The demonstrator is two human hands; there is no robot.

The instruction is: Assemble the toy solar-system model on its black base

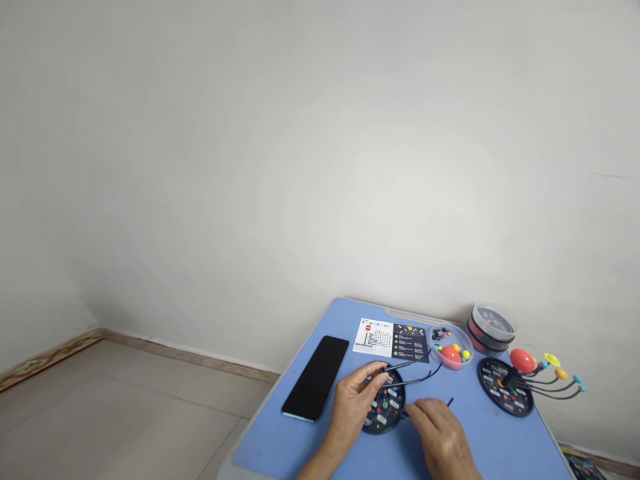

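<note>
A round black base [389,408] printed with small planets and labels lies on the blue table between my hands. My left hand [354,399] is closed over its upper left part, thumb and fingers pinching thin black rods [411,382] that point right. Whether a post stands under those fingers is hidden. My right hand [441,432], beside the base's lower right edge, pinches a black curved rod with a ring end [403,414]; its other tip [451,402] sticks out behind the knuckles.
Left lies a dark phone [316,379]. Behind the base is an instruction sheet [374,338]. A clear bowl [470,340] holds colourful balls. Further right stand stacked round containers [492,327] and an assembled planet model [506,397]. A wall [350,167] borders the table [340,460].
</note>
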